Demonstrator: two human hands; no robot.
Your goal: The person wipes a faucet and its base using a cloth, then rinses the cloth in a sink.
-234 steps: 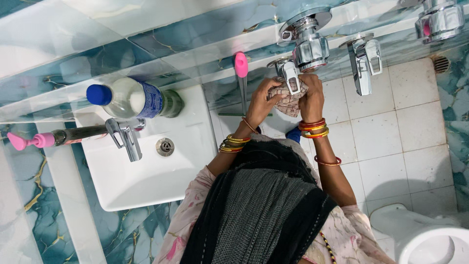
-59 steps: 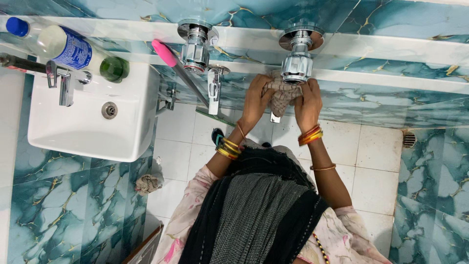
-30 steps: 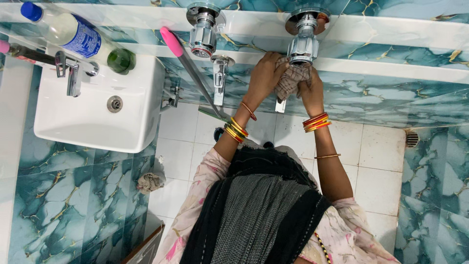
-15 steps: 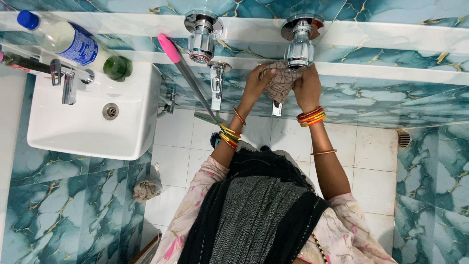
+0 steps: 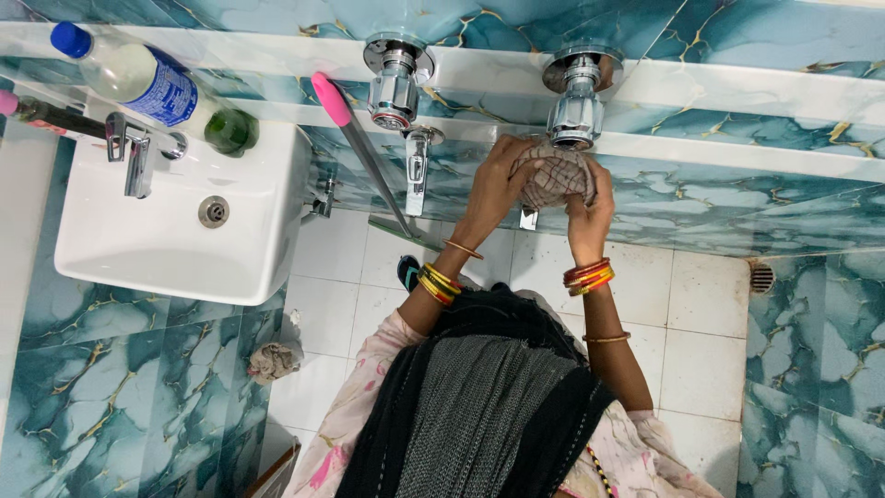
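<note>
A checked brown cloth [image 5: 553, 177] is wrapped over a wall tap just under its chrome valve [image 5: 575, 109]. My left hand [image 5: 495, 189] presses the cloth from the left side. My right hand [image 5: 588, 210] grips the cloth from below and to the right. Both wrists wear coloured bangles. The tap's spout [image 5: 528, 219] pokes out beneath the cloth. A second chrome valve [image 5: 395, 88] with a lever tap [image 5: 417, 171] stands to the left, apart from my hands.
A white washbasin [image 5: 175, 231] with a chrome tap [image 5: 138, 152] is at the left. A blue-capped bottle [image 5: 152, 85] lies on the ledge. A pink-handled wiper [image 5: 364, 152] leans on the wall. A crumpled rag [image 5: 273, 360] lies on the floor. A floor drain [image 5: 761, 276] sits at the right.
Both hands have shifted the cloth lower on the tap; my right hand has dropped beneath it. Earlier, the hands worked a different tap nearer the basin.
</note>
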